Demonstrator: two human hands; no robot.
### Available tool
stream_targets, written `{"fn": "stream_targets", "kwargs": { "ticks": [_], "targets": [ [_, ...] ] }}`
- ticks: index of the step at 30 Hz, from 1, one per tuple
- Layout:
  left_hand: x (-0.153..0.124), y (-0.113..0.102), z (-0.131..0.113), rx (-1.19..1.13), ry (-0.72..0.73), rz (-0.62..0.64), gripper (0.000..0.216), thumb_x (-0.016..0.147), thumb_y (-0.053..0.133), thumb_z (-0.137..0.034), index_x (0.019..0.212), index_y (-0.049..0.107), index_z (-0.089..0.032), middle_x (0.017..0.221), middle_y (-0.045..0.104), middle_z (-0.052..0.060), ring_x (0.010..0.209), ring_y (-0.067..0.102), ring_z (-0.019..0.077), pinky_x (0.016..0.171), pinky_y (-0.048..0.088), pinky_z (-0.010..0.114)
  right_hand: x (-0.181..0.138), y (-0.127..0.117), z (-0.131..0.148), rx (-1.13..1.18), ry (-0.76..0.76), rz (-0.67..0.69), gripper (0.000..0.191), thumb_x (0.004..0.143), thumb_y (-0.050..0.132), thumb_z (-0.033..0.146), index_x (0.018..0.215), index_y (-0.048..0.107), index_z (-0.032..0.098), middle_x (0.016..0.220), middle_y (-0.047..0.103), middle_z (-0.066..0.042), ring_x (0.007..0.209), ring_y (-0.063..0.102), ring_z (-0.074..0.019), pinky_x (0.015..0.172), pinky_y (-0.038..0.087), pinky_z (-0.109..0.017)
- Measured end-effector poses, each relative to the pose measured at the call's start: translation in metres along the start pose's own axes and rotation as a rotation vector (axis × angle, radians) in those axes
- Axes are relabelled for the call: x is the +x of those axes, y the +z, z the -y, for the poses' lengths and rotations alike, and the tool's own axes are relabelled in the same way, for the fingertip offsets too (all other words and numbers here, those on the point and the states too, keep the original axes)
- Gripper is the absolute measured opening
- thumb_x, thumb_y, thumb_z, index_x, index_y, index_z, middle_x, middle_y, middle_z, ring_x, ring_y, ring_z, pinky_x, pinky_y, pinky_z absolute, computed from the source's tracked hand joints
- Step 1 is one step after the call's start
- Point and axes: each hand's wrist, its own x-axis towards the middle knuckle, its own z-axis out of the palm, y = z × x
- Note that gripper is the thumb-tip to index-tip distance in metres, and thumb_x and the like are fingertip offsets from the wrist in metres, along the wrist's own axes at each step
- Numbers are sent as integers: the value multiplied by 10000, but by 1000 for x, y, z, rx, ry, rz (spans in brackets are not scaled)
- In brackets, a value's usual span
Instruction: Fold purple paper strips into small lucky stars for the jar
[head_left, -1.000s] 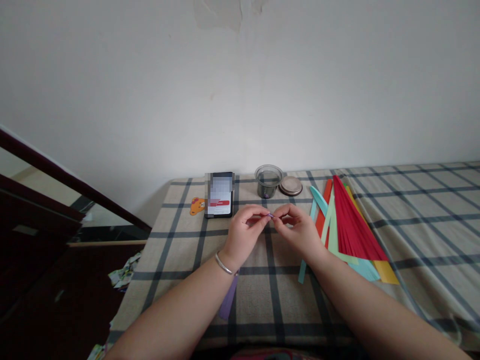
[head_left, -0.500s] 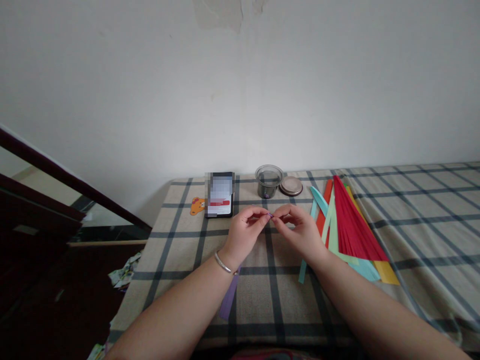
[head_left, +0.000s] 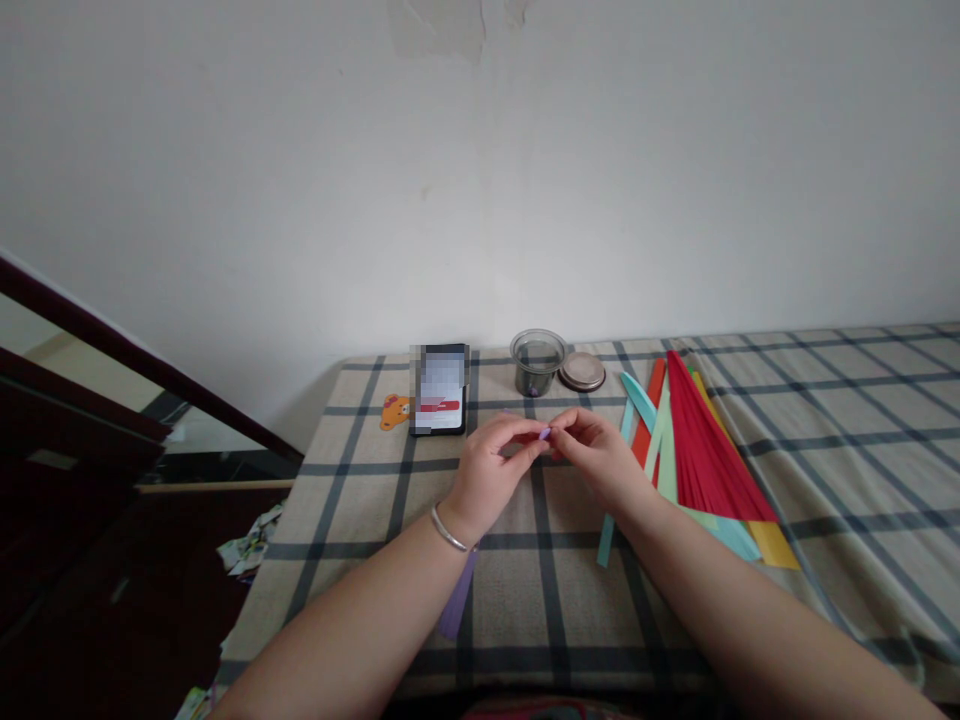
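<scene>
My left hand (head_left: 499, 462) and my right hand (head_left: 592, 452) meet above the middle of the table, fingertips touching. Pinched between them is a small purple folded paper strip (head_left: 545, 434), mostly covered by the fingers. More purple paper strips (head_left: 457, 605) lie under my left forearm, partly hidden by it. Just beyond the hands stands a clear plastic jar (head_left: 538, 362) without its lid, with a tiny purple piece at its bottom. The round jar lid (head_left: 583, 371) rests beside it on the right.
A phone (head_left: 440, 395) with a lit, blurred screen lies at the left, partly over an orange bear-shaped cutout (head_left: 394, 412). Fanned red paper strips (head_left: 712, 450) lie to the right with green, yellow, orange and blue ones. The checked tablecloth (head_left: 360, 500) ends at the left; a wall stands behind.
Both hands have turned the purple paper strip slightly, and more of its flat side shows. My left fingers have shifted a little to the right. Everything else stays in place.
</scene>
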Motion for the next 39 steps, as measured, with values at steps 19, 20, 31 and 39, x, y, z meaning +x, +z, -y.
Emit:
{"fn": "stream_targets", "kwargs": {
  "ticks": [19,20,31,39],
  "targets": [
    [1,-2,3,44,30,8,82,766,662,-201,846,647,-189,817,677,22,748,635,131,696,534,259,-2,-1,0,-151,-45,-27,225,663,707,399,685,640,185,691,650,-16,638,571,-136,619,440,-265],
    [1,-2,3,44,30,8,83,766,663,-202,846,644,-187,817,676,21,749,633,129,695,532,254,-2,-1,1,-149,-46,-31,227,658,710,401,687,648,184,698,657,-21,643,573,-139,617,443,-266],
    [1,-4,1,68,44,27,93,786,646,-260,847,643,-191,820,668,27,755,622,134,714,510,265,-1,-2,1,316,316,96,244,569,799,364,680,672,187,604,613,24,526,520,-74,508,444,-198],
    [1,-3,1,82,49,18,67,776,654,-230,832,653,-192,804,675,28,756,624,140,714,510,267,-1,-1,3,293,278,109,268,550,812,359,618,623,183,616,623,30,552,542,-79,542,456,-209]
  ]
}}
